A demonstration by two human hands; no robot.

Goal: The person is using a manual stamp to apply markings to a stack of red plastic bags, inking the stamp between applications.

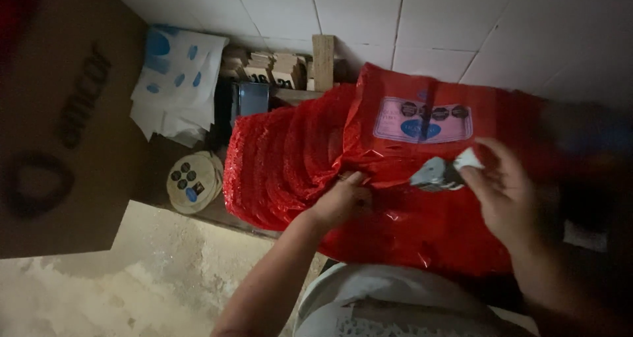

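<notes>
Red plastic bags (395,198) lie stacked at centre; your left hand (339,202) pinches the top bag's edge, your right hand (504,192) grips a small grey-white piece (443,172). Far left: white bags (178,83), round label stack (192,182), cardboard box (59,126).
</notes>
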